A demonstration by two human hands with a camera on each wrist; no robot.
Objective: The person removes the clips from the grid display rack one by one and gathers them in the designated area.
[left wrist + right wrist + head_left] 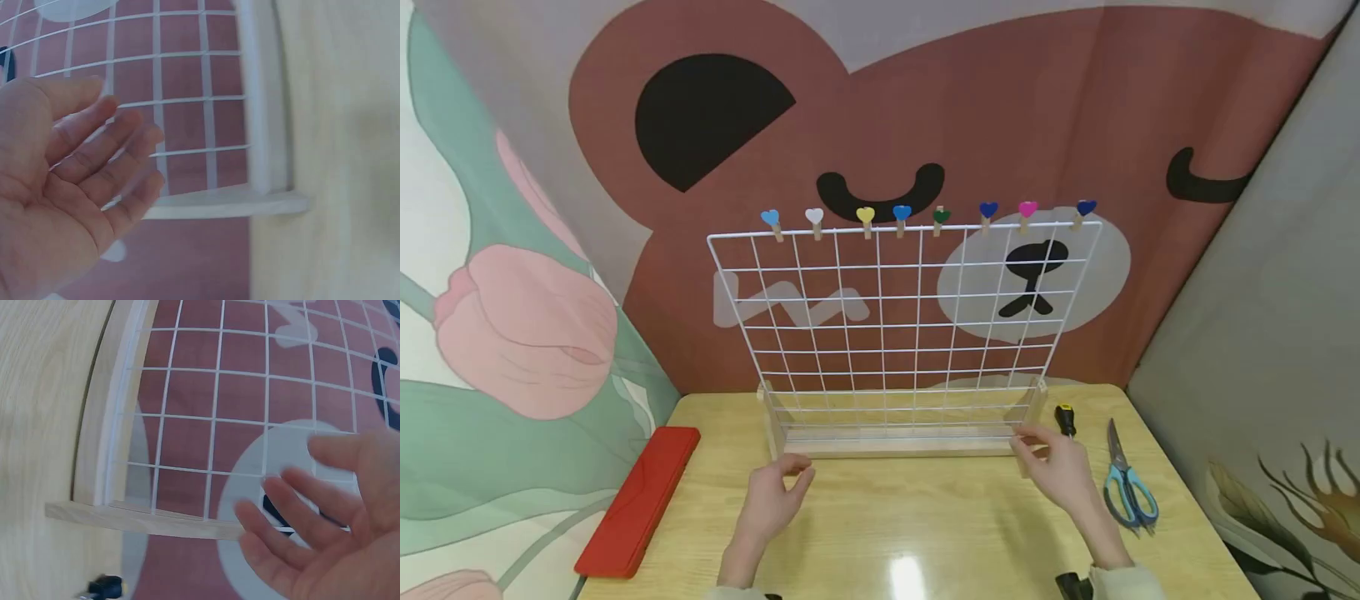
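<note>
A white wire grid panel (880,325) stands upright in a pale wooden base (895,446). Along its top wire sit several small wooden clothespins with heart tops, among them a yellow one (866,218) and a pink one (1027,212). My left hand (773,498) hovers before the base's left end, fingers loosely bent and nothing in them. The right hand (1060,468) overlaps the base's right end in the head view. Its relaxed fingers (300,519) are likewise bare in the right wrist view, beside the wooden end piece (144,520).
On the left of the table (880,517) lies a red flat case (640,500). To the right are a black-and-yellow screwdriver (1065,419) and blue-handled scissors (1126,483). A curtain (1000,108) with a bear print hangs behind the grid.
</note>
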